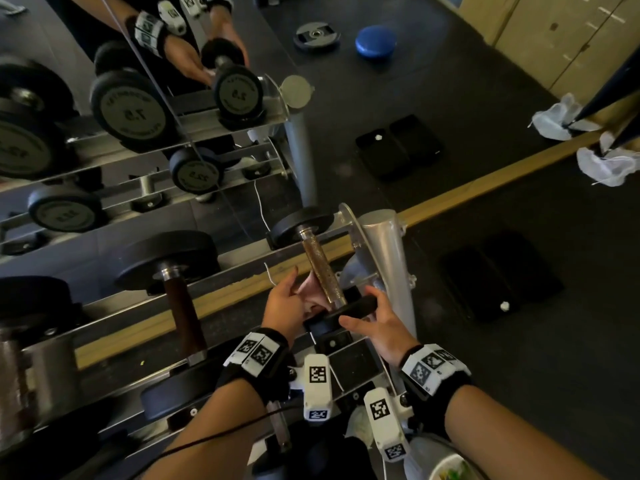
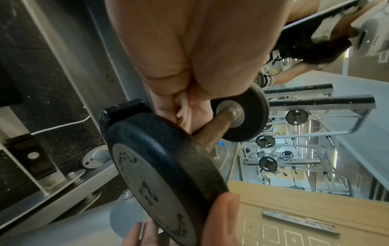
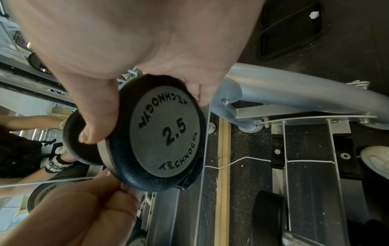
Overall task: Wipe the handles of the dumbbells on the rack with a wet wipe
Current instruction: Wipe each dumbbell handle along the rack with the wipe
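A 2.5 dumbbell lies at the right end of the rack, its brownish knurled handle pointing away from me. My left hand holds a pale wet wipe against the handle's near part; in the left wrist view the fingers curl beside the handle. My right hand grips the dumbbell's near head, thumb on one side and fingers on the other. In the right wrist view that head's grey face fills the middle.
A bigger dumbbell with a dark handle lies to the left on the same rack. A mirror backs the rack. The grey rack post stands just right of my hands. Black mats lie on the floor to the right.
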Available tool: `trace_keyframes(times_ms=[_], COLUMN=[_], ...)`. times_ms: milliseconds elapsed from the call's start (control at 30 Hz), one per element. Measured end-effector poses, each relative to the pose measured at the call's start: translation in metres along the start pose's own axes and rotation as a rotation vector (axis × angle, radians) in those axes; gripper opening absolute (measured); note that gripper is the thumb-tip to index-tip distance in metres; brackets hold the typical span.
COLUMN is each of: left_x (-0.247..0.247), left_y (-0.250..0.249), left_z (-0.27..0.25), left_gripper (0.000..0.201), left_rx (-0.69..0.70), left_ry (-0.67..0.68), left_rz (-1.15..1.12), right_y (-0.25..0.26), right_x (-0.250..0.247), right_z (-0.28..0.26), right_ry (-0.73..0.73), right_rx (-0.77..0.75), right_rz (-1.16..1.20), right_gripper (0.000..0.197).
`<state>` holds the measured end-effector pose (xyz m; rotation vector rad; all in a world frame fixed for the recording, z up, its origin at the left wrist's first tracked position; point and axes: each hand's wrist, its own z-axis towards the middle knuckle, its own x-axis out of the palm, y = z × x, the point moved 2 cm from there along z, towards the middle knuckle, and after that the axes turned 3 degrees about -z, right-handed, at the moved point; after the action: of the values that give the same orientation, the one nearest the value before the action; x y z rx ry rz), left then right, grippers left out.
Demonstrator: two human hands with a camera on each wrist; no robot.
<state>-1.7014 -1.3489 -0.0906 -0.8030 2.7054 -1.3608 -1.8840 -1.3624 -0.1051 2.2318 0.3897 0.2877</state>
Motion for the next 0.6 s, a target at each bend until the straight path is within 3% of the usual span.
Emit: trace_keyframes(times_ms=[100,200,267,433,600], left_x=[0.002,0.011,0.019,0.014,0.004], left_y=[0.000,-0.013,-0.022,-0.011,-0.004], left_z=[0.004,0.014,0.016,-0.001,-0.017], left_gripper=[0.051,0.036,0.027,0.043,0.044], left_rx=[0.034,0.141,0.193,0.185,0.151], left_ry=[-0.079,-0.161,-0.126,-0.069,0.084], left_rz=[-0.159,-0.143,-0.155,0.133,0.271], right_y=[-0.002,0.001,0.003,-0.003,-0.004], right_x=[-0.001,-0.001,-0.001,-0.001,0.000], right_z=[0.001,-0.001,0.000,0.003,0.004], right_ry=[0.010,0.011,0.015,0.034,0.007], right_rx=[0.002,0.002,0.000,-0.028,-0.022], right_rz=[-0.026,-0.054,-0.071,0.004,-0.002], right_gripper=[0.113,0.121,0.124,0.112,0.120])
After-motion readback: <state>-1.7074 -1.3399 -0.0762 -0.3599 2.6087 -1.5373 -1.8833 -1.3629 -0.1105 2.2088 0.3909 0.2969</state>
